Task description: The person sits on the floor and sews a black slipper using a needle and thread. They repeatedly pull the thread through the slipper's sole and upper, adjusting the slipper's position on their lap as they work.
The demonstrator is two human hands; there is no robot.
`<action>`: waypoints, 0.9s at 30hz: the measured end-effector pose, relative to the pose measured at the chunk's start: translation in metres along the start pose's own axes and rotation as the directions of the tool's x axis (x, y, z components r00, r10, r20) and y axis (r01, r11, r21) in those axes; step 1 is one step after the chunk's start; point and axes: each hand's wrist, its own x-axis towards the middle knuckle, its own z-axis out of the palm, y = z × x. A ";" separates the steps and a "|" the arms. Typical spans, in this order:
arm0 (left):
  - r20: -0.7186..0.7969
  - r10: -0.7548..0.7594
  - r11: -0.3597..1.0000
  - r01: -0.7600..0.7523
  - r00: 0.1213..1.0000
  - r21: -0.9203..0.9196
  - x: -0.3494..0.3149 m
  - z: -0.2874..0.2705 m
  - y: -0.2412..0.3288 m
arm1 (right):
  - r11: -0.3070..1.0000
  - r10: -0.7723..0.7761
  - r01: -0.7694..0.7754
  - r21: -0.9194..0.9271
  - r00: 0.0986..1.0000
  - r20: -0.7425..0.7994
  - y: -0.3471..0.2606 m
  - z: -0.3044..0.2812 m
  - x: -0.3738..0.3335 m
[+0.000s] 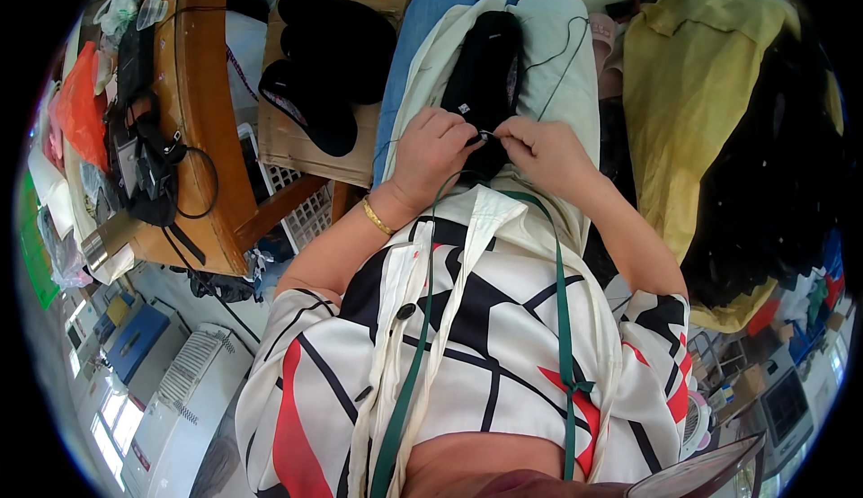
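A black cloth shoe lies lengthwise on the white cloth over my lap, with a small white mark on it. My left hand is closed at the near end of the shoe, fingertips pressed to its edge. Opposite it, my right hand pinches thumb and forefinger together. Between the fingertips a tiny shiny piece shows, too small to name. A dark thread loops over the white cloth beside the shoe, above my right hand.
Several black shoes lie on a cardboard box at left, beside a wooden table with bags and cords. At right, a yellow sack lies by a dark heap. A pink slipper sits past my knee.
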 end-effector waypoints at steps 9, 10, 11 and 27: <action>-0.038 0.038 0.999 -0.038 0.999 0.001 -0.002 0.003 -0.002 | 0.998 0.012 -0.011 -0.056 1.000 0.014 0.000 0.001 -0.002; -0.035 0.045 0.999 -0.045 0.998 0.006 -0.002 0.002 -0.001 | 0.998 0.007 -0.006 -0.059 1.000 0.016 0.000 0.001 -0.002; -0.032 0.052 0.999 -0.052 0.998 0.012 -0.002 0.002 -0.001 | 0.998 0.002 -0.001 -0.062 1.000 0.017 0.000 0.001 -0.003; -0.061 0.089 0.996 -0.088 0.994 0.025 -0.004 0.005 -0.004 | 0.986 -0.117 0.113 -0.127 0.993 -0.030 0.008 0.009 0.004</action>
